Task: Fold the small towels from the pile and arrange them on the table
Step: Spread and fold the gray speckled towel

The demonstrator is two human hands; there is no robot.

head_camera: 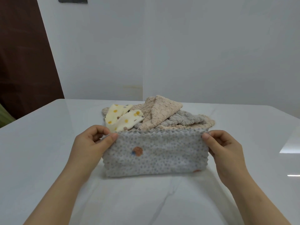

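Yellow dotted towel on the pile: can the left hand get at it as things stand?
Likely yes, once freed: the yellow dotted towel lies exposed just beyond the left hand, but that hand now pinches a corner of the grey dotted towel.

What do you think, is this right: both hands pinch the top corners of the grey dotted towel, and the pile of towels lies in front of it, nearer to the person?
Not quite. The head view shows the left hand and right hand pinching the top corners of the grey dotted towel, but the pile lies behind it, farther from the person.
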